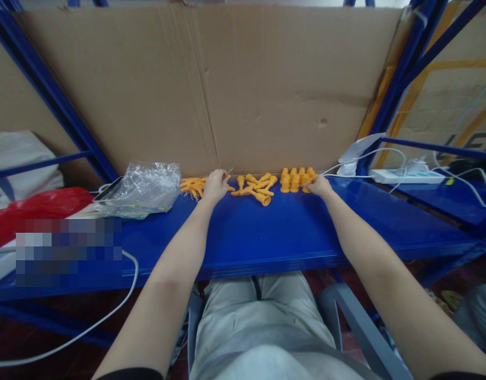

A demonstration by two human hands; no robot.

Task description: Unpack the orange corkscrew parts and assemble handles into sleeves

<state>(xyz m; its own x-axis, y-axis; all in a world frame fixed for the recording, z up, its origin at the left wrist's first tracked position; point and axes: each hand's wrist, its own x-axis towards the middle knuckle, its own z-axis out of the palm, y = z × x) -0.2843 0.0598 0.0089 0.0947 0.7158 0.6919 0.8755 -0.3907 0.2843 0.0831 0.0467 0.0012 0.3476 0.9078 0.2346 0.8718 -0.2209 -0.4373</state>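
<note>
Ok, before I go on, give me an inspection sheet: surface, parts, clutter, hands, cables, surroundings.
Surface: blue metal shelf.
Parts: loose orange horn-shaped pieces in the middle; upright orange pieces grouped at right; left heap of orange pieces with thin silvery bits.
Clutter: clear plastic bag and red plastic bag, left.
Hands: left hand beside the left heap, right hand at the upright group; grips unclear.
Cables: white cable front left; others near the power strip, right.
Surroundings: cardboard panel behind.

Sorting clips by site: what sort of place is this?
Probably a workshop or storeroom workstation: a blue metal shelf used as a bench, a large brown cardboard sheet behind it, and small orange flared plastic-looking pieces standing by the right hand.
</note>
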